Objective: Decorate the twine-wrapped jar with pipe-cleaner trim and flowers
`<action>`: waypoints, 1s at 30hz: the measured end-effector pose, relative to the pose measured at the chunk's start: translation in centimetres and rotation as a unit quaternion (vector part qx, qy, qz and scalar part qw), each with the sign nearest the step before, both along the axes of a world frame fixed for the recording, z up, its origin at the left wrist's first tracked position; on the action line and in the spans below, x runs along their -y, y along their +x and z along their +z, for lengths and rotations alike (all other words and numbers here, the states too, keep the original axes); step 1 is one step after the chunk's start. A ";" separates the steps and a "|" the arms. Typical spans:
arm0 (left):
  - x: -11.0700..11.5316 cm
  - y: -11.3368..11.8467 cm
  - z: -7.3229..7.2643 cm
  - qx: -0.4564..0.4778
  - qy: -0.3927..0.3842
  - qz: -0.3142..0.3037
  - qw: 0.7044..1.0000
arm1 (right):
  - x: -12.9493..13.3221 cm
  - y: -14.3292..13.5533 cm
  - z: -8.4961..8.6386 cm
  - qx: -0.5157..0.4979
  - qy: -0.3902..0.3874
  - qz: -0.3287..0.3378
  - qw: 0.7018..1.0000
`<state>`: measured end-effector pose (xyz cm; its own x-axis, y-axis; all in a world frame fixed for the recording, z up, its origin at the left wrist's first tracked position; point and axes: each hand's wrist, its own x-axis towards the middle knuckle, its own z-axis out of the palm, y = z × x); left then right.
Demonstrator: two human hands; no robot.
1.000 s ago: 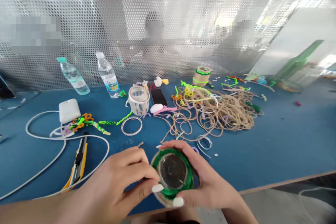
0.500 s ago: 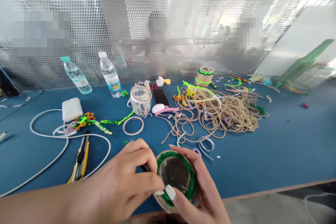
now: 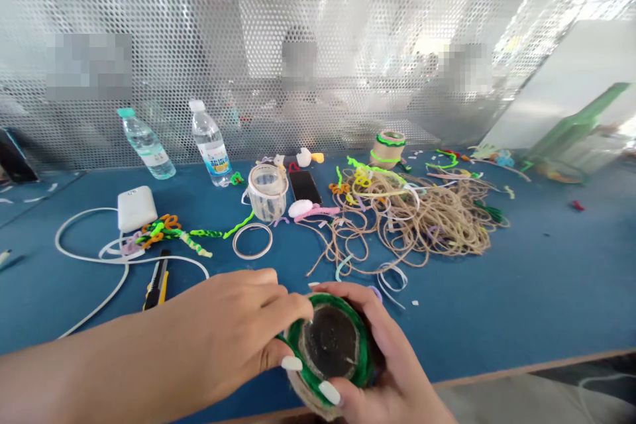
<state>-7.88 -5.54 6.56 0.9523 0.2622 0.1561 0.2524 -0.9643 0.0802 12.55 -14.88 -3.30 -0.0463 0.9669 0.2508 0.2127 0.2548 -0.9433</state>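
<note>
Near the table's front edge, a round twine-wrapped container (image 3: pixel 312 396) is tilted with its dark round face toward me. A fuzzy green strip (image 3: pixel 365 344) rings that face. My right hand (image 3: pixel 392 364) wraps round the container from the right, its thumb on the lower rim. At the upper left rim, my left hand (image 3: pixel 258 328) has its fingers bent against the green strip and its thumb pressed near the left side, pinching the strip there.
Behind lie a twine heap (image 3: pixel 437 212), a clear jar (image 3: pixel 268 192), a tape ring (image 3: pixel 252 241) and a phone (image 3: pixel 304 187). A cutter (image 3: pixel 158 281), power bank (image 3: pixel 136 209) and two bottles (image 3: pixel 211 149) are left. A wrapped jar (image 3: pixel 387 151) stands by the mesh panel.
My left hand has moved from the lower left of the rim to its upper left, its forearm now covering more of the cutter. The container has shifted slightly down in view.
</note>
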 end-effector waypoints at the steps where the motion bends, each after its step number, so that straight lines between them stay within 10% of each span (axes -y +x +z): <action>1: 0.3 0.2 0.0 -0.008 -0.012 -0.010 1.000 | -0.5 0.3 0.1 -0.026 -0.012 0.042 0.999; 8: 2.3 0.4 -1.7 0.110 0.009 -0.033 0.993 | -4.0 2.2 0.3 -0.200 -0.079 0.303 0.928; 17: 2.9 -0.9 -4.0 0.145 0.037 -0.041 0.988 | 1.8 0.5 -0.1 -0.098 -0.017 0.027 0.995; 30: 3.0 -2.4 -3.7 0.052 0.103 -0.020 0.993 | 2.1 -0.6 0.0 0.019 0.033 0.005 0.999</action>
